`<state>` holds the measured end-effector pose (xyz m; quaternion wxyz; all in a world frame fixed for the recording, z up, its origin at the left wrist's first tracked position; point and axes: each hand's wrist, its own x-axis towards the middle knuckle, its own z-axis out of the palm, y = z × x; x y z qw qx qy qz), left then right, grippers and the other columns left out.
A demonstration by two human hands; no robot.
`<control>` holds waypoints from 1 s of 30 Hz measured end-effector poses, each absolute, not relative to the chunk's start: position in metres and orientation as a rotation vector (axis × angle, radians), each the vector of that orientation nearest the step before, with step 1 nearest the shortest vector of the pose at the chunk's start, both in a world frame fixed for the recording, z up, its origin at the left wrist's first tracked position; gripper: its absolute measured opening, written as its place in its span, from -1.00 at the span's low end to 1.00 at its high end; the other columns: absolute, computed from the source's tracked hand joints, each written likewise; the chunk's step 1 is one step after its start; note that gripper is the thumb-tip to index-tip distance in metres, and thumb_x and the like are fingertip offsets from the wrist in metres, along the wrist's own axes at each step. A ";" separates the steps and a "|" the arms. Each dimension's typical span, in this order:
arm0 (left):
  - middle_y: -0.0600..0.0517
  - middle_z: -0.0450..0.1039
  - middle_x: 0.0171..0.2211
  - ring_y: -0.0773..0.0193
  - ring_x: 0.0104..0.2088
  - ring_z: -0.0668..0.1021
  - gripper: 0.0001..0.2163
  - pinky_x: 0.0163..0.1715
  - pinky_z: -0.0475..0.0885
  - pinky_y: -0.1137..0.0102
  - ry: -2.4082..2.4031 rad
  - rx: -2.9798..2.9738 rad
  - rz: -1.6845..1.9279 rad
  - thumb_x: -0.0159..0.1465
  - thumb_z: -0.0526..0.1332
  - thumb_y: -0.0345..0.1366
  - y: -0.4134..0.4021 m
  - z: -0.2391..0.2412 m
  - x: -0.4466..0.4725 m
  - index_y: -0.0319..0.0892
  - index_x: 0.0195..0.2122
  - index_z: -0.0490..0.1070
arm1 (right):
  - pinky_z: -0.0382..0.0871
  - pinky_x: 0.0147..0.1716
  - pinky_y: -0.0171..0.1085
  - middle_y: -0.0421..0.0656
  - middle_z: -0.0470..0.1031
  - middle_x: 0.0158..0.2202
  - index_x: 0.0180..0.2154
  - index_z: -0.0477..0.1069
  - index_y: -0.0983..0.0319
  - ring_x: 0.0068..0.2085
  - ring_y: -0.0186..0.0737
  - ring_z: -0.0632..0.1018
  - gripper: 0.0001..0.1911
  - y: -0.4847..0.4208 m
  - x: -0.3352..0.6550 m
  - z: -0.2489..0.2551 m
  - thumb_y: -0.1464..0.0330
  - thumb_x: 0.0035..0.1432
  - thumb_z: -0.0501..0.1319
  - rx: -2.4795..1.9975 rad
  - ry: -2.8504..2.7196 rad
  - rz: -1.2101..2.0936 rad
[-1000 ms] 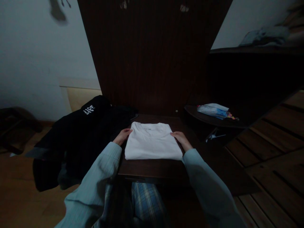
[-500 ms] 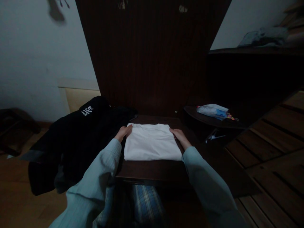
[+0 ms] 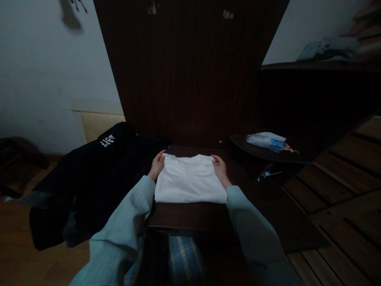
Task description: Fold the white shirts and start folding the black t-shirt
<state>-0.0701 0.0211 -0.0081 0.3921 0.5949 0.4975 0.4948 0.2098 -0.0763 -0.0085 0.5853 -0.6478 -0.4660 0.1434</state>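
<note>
A folded white T-shirt [image 3: 190,180] lies flat on a small dark wooden table [image 3: 190,218], collar at the far edge. My left hand [image 3: 157,165] rests on its far left corner, fingers curled over the edge. My right hand [image 3: 220,169] lies on the far right corner, fingers also bent onto the cloth. Both arms wear pale blue sleeves.
A heap of black clothing [image 3: 89,174] with white lettering lies left of the table. A dark wardrobe [image 3: 190,71] stands behind. To the right, a low round shelf [image 3: 264,153] carries a plastic packet [image 3: 266,141]. Wooden slats [image 3: 336,186] run along the right.
Both hands slid from the shirt's sides up to its far corners, and the fingers curled onto the cloth. The shirt stays in place.
</note>
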 end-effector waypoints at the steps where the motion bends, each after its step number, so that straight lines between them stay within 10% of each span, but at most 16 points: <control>1: -0.08 0.44 -0.14 0.22 -0.11 0.46 -0.63 -0.08 0.31 0.35 1.326 1.532 1.230 0.08 0.14 -0.38 0.023 -0.007 -0.069 -0.22 -0.04 0.34 | 0.34 -0.25 -0.26 -0.07 0.49 -0.26 -0.29 0.40 0.26 -0.28 -0.23 0.48 -0.70 -0.075 0.211 -0.009 0.40 -0.12 0.04 -1.567 -1.078 0.309; 11: -0.04 0.47 -0.43 0.15 -0.30 0.51 -0.85 -0.30 0.32 0.42 1.506 1.723 1.029 -0.07 0.27 -0.41 0.029 0.013 -0.060 -0.23 -0.42 0.42 | 0.29 -0.24 -0.30 -0.17 0.47 -0.37 -0.40 0.40 0.23 -0.30 -0.25 0.46 -0.83 -0.057 0.212 0.007 0.37 -0.16 0.17 -1.823 -1.193 0.382; 17: -0.01 0.44 -0.39 0.23 -0.33 0.47 -0.81 -0.32 0.32 0.43 1.537 1.766 1.138 0.14 0.10 -0.27 0.014 0.004 -0.059 -0.23 -0.28 0.37 | 0.28 -0.28 -0.32 -0.16 0.45 -0.37 -0.36 0.35 0.25 -0.29 -0.23 0.44 -0.81 -0.060 0.207 -0.003 0.30 -0.02 0.08 -1.837 -1.178 0.285; 30: -0.14 0.16 0.15 -0.08 0.16 0.16 -0.69 0.02 0.12 -0.01 1.310 2.606 0.098 0.20 0.07 -0.26 0.000 0.041 -0.057 -0.12 -0.03 0.34 | 0.27 -0.22 -0.34 -0.11 0.46 -0.24 -0.22 0.41 0.25 -0.22 -0.25 0.46 -0.71 -0.052 0.231 0.027 0.50 -0.09 0.18 -2.059 -1.689 0.311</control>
